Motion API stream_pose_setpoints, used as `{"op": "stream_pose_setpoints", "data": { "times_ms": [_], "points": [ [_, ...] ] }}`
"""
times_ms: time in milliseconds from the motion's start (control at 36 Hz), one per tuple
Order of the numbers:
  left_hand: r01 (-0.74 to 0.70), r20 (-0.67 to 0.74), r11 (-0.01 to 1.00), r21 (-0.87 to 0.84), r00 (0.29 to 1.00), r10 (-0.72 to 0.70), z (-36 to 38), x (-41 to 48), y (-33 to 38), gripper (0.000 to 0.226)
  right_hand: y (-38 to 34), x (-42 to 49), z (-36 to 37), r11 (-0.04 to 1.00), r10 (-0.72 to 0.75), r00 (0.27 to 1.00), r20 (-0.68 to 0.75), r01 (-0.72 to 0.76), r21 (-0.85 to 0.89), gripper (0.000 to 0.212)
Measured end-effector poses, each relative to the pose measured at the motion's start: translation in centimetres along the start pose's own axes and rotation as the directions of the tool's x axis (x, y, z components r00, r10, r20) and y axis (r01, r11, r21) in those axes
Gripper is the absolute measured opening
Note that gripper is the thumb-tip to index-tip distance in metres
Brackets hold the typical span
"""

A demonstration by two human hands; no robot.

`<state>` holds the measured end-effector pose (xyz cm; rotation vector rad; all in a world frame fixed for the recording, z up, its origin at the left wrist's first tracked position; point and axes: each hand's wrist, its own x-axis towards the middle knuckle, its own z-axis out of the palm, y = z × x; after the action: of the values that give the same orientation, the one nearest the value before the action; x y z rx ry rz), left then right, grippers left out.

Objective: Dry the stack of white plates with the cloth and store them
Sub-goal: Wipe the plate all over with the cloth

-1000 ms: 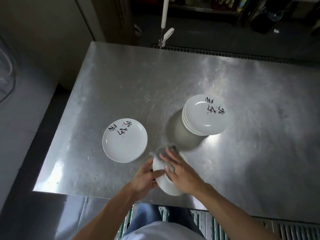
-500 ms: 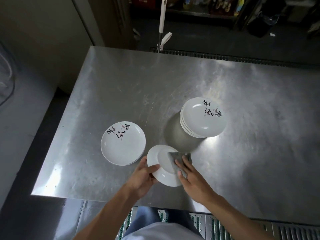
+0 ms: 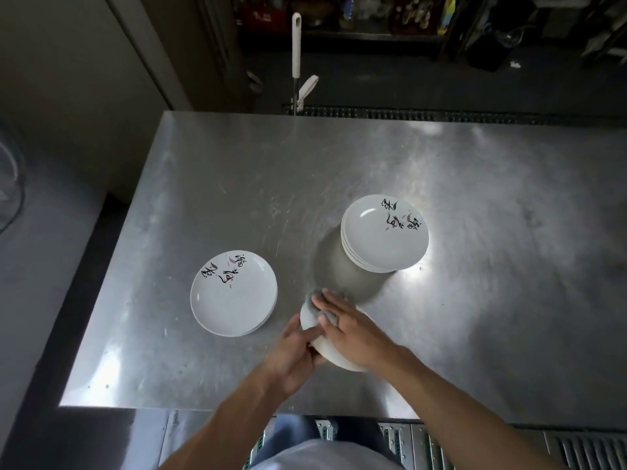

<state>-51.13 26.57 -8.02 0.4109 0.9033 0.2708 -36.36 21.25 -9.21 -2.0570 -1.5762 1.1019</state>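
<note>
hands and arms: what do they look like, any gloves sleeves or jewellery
The left hand and right hand are bare, with no gloves, rings or watch showing. The forearms are bare too, and no sleeves are in view. At the bottom edge are a light-coloured shirt and blue trousers.

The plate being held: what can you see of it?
The plate is round, white and glossy, held tilted over the steel table near its front edge. The left hand grips its left rim; the right hand presses a grey cloth on its upward side, hiding most of it. No markings show.
</note>
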Motion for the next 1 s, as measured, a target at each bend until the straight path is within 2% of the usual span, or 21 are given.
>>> {"op": "stream_pose_setpoints", "data": {
  "times_ms": [83, 167, 222, 306, 389, 444, 500, 556, 611, 667, 722, 778, 833, 861, 917, 1000],
  "points": [
    [0.020, -0.042, 1.000, 0.001, 0.999, -0.020, 0.0, -0.1, -0.5, 0.036, 1.0, 0.4, -1.3, 0.996, 0.069, 0.998, 0.008, -0.069, -0.052, 0.047],
    [0.021, -0.088, 0.999, -0.030, 0.996, -0.023, 0.0, -0.2, -0.4, 0.035, 1.9, -0.7, -2.3, 0.991, 0.130, 0.988, 0.088, -0.130, -0.010, 0.046],
    [0.014, -0.109, 0.999, -0.052, 0.994, -0.020, 0.0, -0.1, 0.1, 0.030, 2.1, -2.3, -2.4, 0.992, 0.123, 0.989, 0.084, -0.124, 0.011, 0.047],
    [0.027, -0.156, 0.998, -0.056, 0.987, -0.035, 0.2, 0.1, 1.1, 0.024, 1.7, -5.0, -2.1, 0.997, -0.026, 0.999, 0.025, 0.024, 0.074, 0.054],
    [0.055, -0.152, 0.998, -0.033, 0.987, -0.059, 0.7, 0.1, 1.8, 0.021, 1.4, -6.8, -2.0, 0.994, -0.110, 0.994, 0.011, 0.110, 0.010, 0.077],
    [0.084, -0.158, 0.996, -0.042, 0.983, -0.090, 1.1, 0.1, 2.0, 0.018, 1.0, -7.2, -2.5, 0.980, -0.174, 0.982, -0.076, 0.165, -0.108, 0.068],
    [0.111, -0.152, 0.991, -0.070, 0.981, -0.120, 1.6, 0.3, 2.0, 0.020, 0.7, -7.0, -3.1, 0.946, -0.274, 0.940, -0.205, 0.225, -0.233, 0.054],
    [0.119, -0.136, 0.987, -0.107, 0.982, -0.134, 2.0, 0.5, 2.2, 0.019, 0.6, -6.6, -3.9, 0.935, -0.306, 0.914, -0.267, 0.236, -0.265, 0.048],
    [0.121, -0.131, 0.977, -0.174, 0.981, -0.145, 2.4, 0.5, 2.6, 0.020, 0.5, -6.0, -4.9, 0.965, -0.234, 0.922, -0.308, 0.182, -0.190, 0.037],
    [0.119, -0.155, 0.986, -0.116, 0.978, -0.137, 2.6, 0.5, 2.8, 0.030, 0.4, -5.3, -6.0, 0.998, -0.052, 0.924, -0.379, 0.033, -0.055, 0.014],
    [0.076, -0.249, 0.990, 0.120, 0.968, -0.044, 2.8, 0.2, 2.9, 0.032, 0.4, -4.6, -7.3, 0.972, 0.214, 0.903, -0.372, -0.159, 0.175, 0.029],
    [-0.004, -0.347, 0.904, 0.427, 0.923, 0.168, 2.7, 0.1, 2.9, 0.020, 0.5, -4.3, -8.9, 0.881, 0.405, 0.865, -0.297, -0.282, 0.379, 0.037],
    [-0.083, -0.347, 0.793, 0.603, 0.868, 0.355, 2.5, -0.1, 3.2, 0.009, 0.6, -4.2, -10.3, 0.783, 0.464, 0.859, -0.216, -0.283, 0.555, 0.027],
    [-0.118, -0.317, 0.765, 0.633, 0.862, 0.396, 2.5, -0.1, 3.4, 0.014, 0.5, -4.3, -10.9, 0.742, 0.462, 0.865, -0.194, -0.257, 0.620, 0.023],
    [-0.167, -0.230, 0.762, 0.626, 0.894, 0.385, 2.8, -0.5, 3.8, 0.022, 0.4, -4.3, -11.9, 0.673, 0.468, 0.867, -0.170, -0.225, 0.705, 0.027],
    [-0.227, -0.076, 0.799, 0.556, 0.944, 0.321, 3.3, -0.8, 4.3, 0.025, 0.4, -4.2, -12.9, 0.621, 0.495, 0.850, -0.180, -0.201, 0.758, 0.020]
  ]
}}
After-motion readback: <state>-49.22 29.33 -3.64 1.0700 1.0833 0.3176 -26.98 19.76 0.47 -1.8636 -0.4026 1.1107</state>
